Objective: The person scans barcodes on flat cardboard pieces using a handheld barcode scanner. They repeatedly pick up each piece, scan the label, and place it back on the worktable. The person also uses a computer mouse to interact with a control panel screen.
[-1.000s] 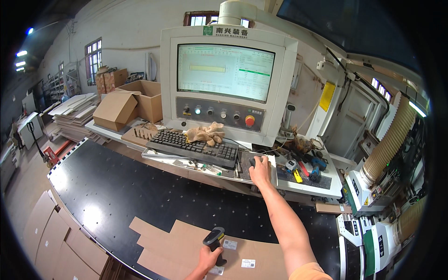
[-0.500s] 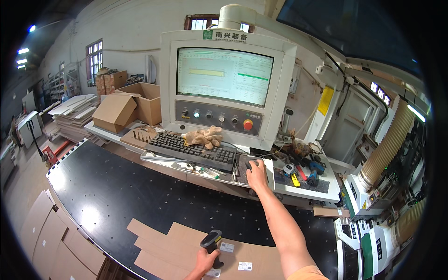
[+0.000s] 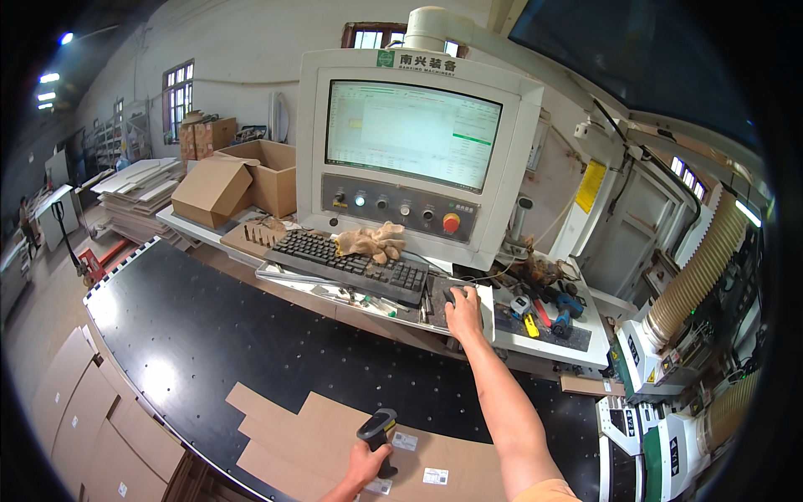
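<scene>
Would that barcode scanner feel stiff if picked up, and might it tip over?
The barcode scanner probably feels stiff, given its moulded-looking shell. It's likely fairly light, since only the left hand grips it. Stood upright, it might tip, as its head overhangs.

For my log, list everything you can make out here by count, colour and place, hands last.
console: one, pale grey, behind keyboard
screen: one, lit, in console
round knob: one, red, below screen
keyboard: one, black, before console
work gloves: number unclear, tan, on keyboard
mouse: one, dark, mostly under right hand
cardboard boxes: brown, left of console
pallet jack: one, red, far left
worktable: one, black, foreground
flat panels: number unclear, brown, on worktable
labels: at least three, white, on panels
ribbed hoses: two, beige, right side
barcode scanner: one, black, in left hand
left hand: one, bare, gripping scanner
right hand: one, bare, on mouse
</scene>
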A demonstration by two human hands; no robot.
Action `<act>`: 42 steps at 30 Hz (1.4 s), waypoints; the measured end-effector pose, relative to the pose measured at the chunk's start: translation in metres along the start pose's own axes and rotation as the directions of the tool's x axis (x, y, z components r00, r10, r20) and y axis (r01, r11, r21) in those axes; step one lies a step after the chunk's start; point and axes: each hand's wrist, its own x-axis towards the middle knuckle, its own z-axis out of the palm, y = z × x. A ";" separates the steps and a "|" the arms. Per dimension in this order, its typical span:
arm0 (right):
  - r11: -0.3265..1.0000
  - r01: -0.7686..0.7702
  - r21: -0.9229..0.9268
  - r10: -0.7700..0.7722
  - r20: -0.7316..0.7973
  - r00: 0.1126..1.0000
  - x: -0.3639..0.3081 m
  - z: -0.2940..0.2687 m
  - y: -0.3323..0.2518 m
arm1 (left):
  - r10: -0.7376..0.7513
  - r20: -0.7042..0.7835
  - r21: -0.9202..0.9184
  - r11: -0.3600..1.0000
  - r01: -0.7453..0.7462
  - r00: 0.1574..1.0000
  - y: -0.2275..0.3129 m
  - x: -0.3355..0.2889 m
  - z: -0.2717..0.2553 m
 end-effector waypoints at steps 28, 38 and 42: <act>1.000 -0.009 0.003 0.009 0.006 1.000 -0.001 -0.004 -0.004 | 0.022 0.016 -0.010 1.000 -0.022 1.000 -0.010 0.005 0.001; 1.000 -0.001 0.011 0.001 0.000 1.000 -0.001 -0.004 -0.004 | 0.026 0.021 -0.033 0.999 -0.025 0.999 -0.006 0.003 0.000; 0.999 -0.034 -0.003 0.034 -0.001 0.999 -0.002 -0.005 -0.006 | 0.004 0.032 -0.019 1.000 -0.004 0.999 -0.007 0.004 0.000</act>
